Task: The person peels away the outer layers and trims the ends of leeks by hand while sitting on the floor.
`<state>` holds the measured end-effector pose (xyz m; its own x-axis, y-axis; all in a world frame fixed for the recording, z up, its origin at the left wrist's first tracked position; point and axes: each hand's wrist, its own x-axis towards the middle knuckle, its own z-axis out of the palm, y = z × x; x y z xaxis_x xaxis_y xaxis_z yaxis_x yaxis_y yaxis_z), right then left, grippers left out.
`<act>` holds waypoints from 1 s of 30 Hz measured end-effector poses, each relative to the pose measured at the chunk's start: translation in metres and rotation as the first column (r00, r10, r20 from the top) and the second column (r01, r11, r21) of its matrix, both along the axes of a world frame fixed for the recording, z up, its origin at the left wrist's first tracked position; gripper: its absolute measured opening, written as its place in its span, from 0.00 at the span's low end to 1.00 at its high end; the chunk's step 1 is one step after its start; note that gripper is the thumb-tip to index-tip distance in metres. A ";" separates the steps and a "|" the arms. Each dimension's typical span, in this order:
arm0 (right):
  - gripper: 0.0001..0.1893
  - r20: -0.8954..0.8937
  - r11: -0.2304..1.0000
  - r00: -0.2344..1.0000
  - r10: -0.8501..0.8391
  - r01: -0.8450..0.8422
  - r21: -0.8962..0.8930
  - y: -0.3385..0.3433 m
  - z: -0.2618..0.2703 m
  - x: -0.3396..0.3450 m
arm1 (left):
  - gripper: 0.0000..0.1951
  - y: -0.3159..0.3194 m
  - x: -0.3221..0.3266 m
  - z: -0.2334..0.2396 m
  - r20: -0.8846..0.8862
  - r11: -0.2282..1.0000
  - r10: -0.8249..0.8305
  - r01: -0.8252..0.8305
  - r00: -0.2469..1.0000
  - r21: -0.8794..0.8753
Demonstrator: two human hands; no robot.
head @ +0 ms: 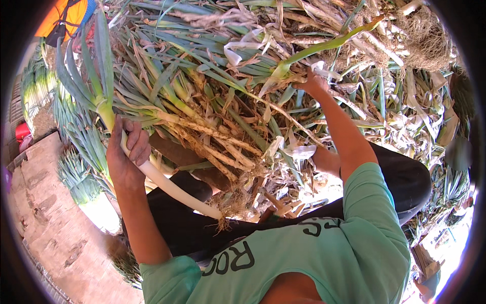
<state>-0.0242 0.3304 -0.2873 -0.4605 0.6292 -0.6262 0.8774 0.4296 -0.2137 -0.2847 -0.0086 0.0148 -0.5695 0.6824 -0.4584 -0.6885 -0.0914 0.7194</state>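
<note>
My left hand [128, 144] is closed around the pale stem of a long leek [171, 187]. Green leaves rise above the fist, and the peeled white shank slants down to a tuft of roots over my dark trousers. At the upper right, my right hand [316, 84] reaches into the heap among loose leaf sheaths. A yellow-green leek leaf [322, 47] and a whitish strip of sheath [327, 72] lie at its fingers; whether they are gripped is hard to see. Unpeeled leeks with brown, soiled stems [212, 133] are piled between the two hands.
Stripped leaves and sheaths [410, 102] litter the right side. Rooted leek ends [425, 41] fill the top right. Bundled leeks [89, 193] stand at the left beside a worn pale board [49, 205]. An orange bag [62, 17] is at top left.
</note>
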 end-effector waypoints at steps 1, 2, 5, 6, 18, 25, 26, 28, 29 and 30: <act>0.55 0.024 0.999 1.000 -0.001 0.000 0.044 -0.011 0.014 -0.006 | 0.14 0.001 -0.001 -0.001 0.021 1.000 0.001 -0.002 1.000 0.009; 0.52 0.008 0.997 1.000 0.015 -0.016 0.073 -0.020 0.009 -0.004 | 0.13 0.002 -0.002 -0.002 0.042 1.000 0.013 -0.013 0.999 -0.001; 0.36 -0.088 0.994 0.995 0.038 -0.029 0.106 -0.038 0.019 0.004 | 0.13 0.011 0.000 0.001 0.096 1.000 0.000 -0.002 0.995 0.017; 0.34 -0.098 0.995 0.993 0.066 -0.059 0.076 -0.041 0.035 0.001 | 0.13 0.012 0.000 0.000 0.116 0.999 -0.025 0.020 0.993 0.044; 0.14 -0.207 0.851 0.933 0.294 -0.157 0.501 -0.003 0.221 0.033 | 0.11 0.037 0.010 -0.013 0.013 0.994 -0.105 0.105 0.994 0.042; 0.11 -0.468 0.870 0.883 -0.021 0.246 0.427 -0.024 0.361 0.036 | 0.14 0.056 0.046 -0.007 -0.175 0.991 0.020 0.003 0.984 0.131; 0.11 -0.550 0.884 0.834 0.051 0.218 0.414 -0.033 0.363 0.041 | 0.14 0.061 0.053 -0.007 -0.201 0.990 0.021 0.008 0.979 0.142; 0.22 -0.647 0.931 0.762 0.038 0.208 0.300 -0.061 0.376 0.028 | 0.13 0.059 0.053 -0.010 -0.260 0.985 0.064 -0.020 0.964 0.169; 0.26 -0.690 0.964 0.720 -0.067 0.225 0.142 -0.078 0.378 0.020 | 0.12 0.061 0.060 -0.005 -0.312 0.991 0.089 -0.054 0.946 0.121; 0.23 -0.810 0.942 0.585 0.038 0.250 0.225 -0.088 0.353 0.012 | 0.12 0.069 0.074 0.004 -0.357 0.994 0.095 -0.071 0.929 0.079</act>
<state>-0.0122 0.2425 0.0653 -0.5952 0.7841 0.1757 0.4561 0.5097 -0.7295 -0.2111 0.0605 0.0185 -0.7440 0.6465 -0.1688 -0.3721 -0.1911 0.9083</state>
